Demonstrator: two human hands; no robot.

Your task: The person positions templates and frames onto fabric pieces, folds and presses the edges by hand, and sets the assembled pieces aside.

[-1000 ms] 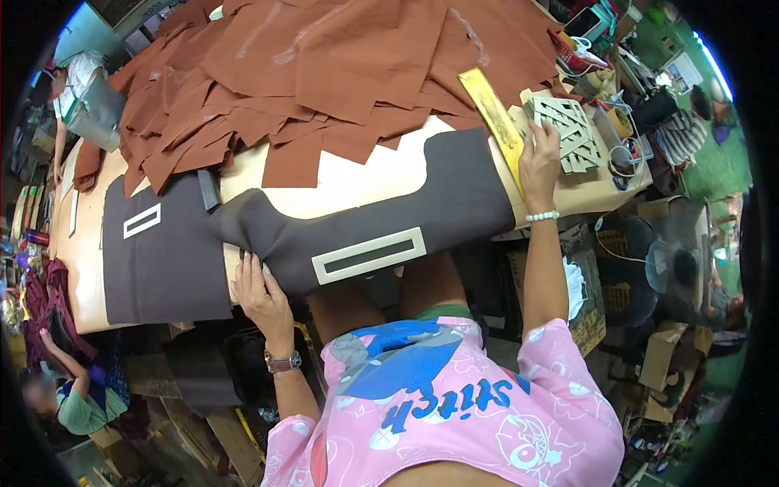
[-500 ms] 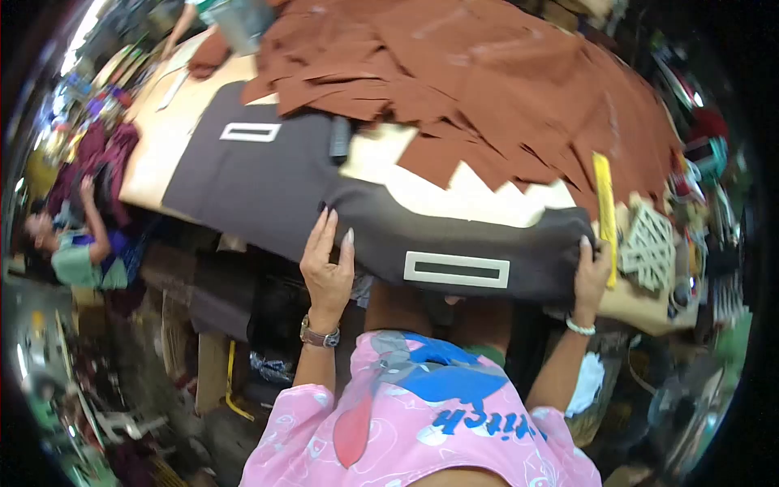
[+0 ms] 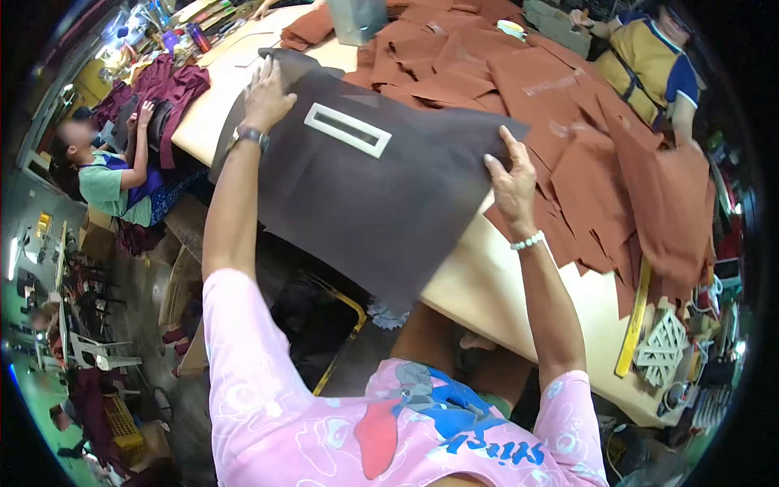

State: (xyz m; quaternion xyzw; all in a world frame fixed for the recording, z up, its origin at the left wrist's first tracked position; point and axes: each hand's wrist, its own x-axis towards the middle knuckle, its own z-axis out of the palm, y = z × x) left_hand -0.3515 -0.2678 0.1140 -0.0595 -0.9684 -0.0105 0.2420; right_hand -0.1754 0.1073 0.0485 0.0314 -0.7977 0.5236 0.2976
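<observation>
Dark fabric panel (image 3: 365,203), one in clear view, lies across the near edge of the single worktop (image 3: 511,296), its lower corner hanging past the edge; one pale rectangular frame (image 3: 382,144) with one long slot rests slantwise on its upper part; two hands meet the panel, the left hand (image 3: 272,96) at its upper left corner, fingers close together along the cloth and thumb held out, the right hand (image 3: 513,177) at its right corner, thumb and forefinger apart on the cloth; whether either hand pinches the cloth I cannot tell; one wristwatch (image 3: 250,136) circles the left wrist, one beaded bracelet (image 3: 527,241) the right; beyond lie brown pieces (image 3: 568,174), overlapping and too many to count; one grey container (image 3: 359,20) stands at the far side; to the right, one yellow ruler (image 3: 634,321) lies just beside one lattice block (image 3: 661,347); two co-workers show clearly, one at left (image 3: 122,174) near maroon cloth (image 3: 178,89), one at upper right (image 3: 641,69) with an arm down by the brown pieces.
</observation>
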